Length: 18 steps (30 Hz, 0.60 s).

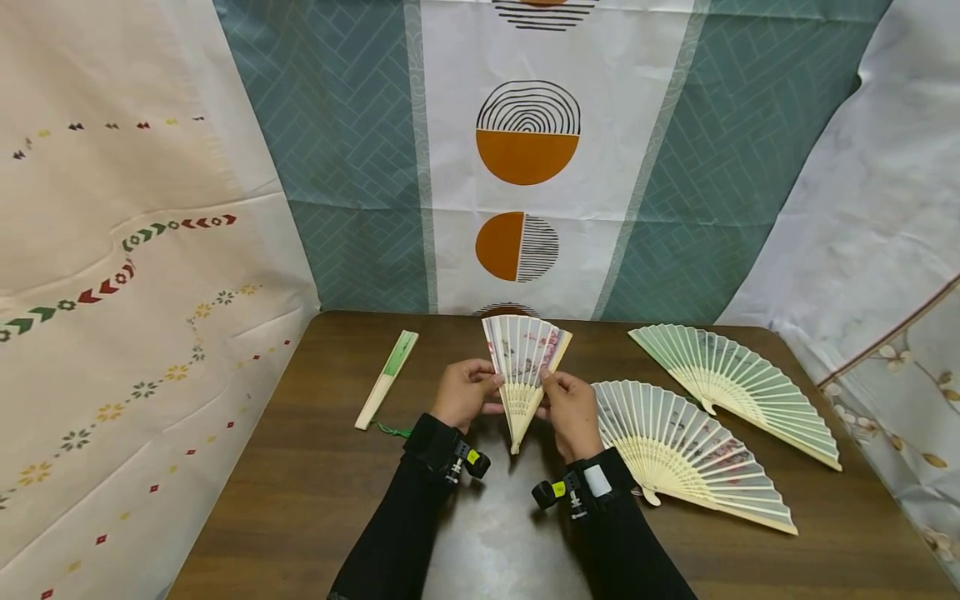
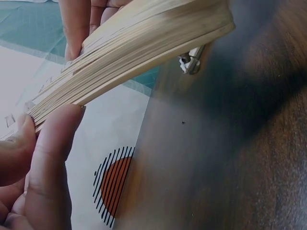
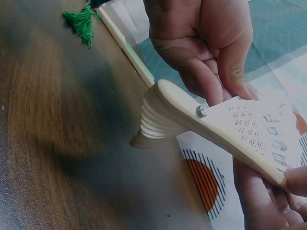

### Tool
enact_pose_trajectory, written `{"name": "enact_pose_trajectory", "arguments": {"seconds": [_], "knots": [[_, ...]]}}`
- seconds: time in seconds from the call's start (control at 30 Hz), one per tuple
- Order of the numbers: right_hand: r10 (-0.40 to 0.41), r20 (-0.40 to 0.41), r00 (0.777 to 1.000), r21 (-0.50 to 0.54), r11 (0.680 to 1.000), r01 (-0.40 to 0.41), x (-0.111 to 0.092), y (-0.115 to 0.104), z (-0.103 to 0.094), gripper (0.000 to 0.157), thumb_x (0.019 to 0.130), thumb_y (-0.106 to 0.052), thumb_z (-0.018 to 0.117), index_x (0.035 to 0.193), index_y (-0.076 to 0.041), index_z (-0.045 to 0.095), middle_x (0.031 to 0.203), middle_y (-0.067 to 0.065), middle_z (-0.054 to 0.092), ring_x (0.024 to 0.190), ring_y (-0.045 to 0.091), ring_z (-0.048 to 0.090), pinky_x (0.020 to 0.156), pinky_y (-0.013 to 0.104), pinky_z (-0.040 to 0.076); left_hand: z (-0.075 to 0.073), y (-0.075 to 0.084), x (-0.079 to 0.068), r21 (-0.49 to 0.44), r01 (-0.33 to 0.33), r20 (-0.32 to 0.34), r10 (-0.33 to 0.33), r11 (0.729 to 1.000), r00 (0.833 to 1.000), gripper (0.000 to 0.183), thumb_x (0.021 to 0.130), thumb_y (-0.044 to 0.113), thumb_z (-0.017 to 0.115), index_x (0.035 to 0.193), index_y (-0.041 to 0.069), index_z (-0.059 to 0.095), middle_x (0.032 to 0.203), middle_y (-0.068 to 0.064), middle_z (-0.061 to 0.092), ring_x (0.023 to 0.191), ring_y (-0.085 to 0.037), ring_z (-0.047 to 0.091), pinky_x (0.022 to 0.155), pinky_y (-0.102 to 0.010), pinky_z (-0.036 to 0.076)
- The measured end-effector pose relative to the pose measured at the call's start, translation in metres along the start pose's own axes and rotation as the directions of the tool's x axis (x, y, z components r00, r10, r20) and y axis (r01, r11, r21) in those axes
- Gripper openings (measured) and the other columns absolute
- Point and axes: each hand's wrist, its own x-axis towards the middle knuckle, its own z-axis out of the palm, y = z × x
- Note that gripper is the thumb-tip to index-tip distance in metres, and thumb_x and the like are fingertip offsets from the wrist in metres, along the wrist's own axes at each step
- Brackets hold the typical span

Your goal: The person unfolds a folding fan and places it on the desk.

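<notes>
A partly spread folding fan (image 1: 522, 358), white with pink and purple flower print on pale slats, is held upright above the table between both hands. My left hand (image 1: 465, 393) pinches its left edge between thumb and fingers. At the opposite edge my right hand (image 1: 572, 410) pinches the outer guard slat. In the right wrist view the fan's metal rivet (image 3: 202, 111) and the fanned slat ends show. Stacked slats (image 2: 144, 52) run between the fingers in the left wrist view.
Left of the hands lies a folded green fan (image 1: 387, 379) with a green tassel (image 3: 81, 24). To the right, a spread white floral fan (image 1: 690, 454) lies close to the right wrist, and a spread green fan (image 1: 738, 387) lies behind it. Cloth hangs behind the wooden table (image 1: 300, 500).
</notes>
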Motion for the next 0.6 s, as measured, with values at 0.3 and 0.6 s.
{"name": "enact_pose_trajectory", "arguments": {"seconds": [0.3, 0.6], "knots": [[-0.001, -0.014, 1.0, 0.013, 1.0, 0.001, -0.0005, -0.0026, -0.0005, 0.038, 0.118, -0.019, 0.064, 0.128, 0.017, 0.072, 0.085, -0.001, 0.067, 0.074, 0.004, 0.067, 0.059, 0.016, 0.063, -0.0012, 0.0, 0.0007, -0.021, 0.0, -0.028, -0.001, 1.0, 1.0, 0.012, 0.109, -0.008, 0.068, 0.119, -0.014, 0.072, 0.088, -0.003, 0.07, 0.075, -0.013, 0.072, 0.064, -0.029, 0.072], [-0.016, -0.041, 0.999, 0.029, 0.999, 0.018, -0.0006, -0.0034, -0.0016, 0.038, 0.118, -0.019, 0.064, 0.123, 0.018, 0.072, 0.084, -0.001, 0.067, 0.071, 0.004, 0.069, 0.059, 0.017, 0.065, -0.0022, 0.001, 0.0, -0.053, -0.011, -0.061, 0.007, 0.999, 0.998, 0.013, 0.108, -0.009, 0.069, 0.12, -0.015, 0.072, 0.085, -0.002, 0.069, 0.08, -0.019, 0.067, 0.065, -0.032, 0.074]]}}
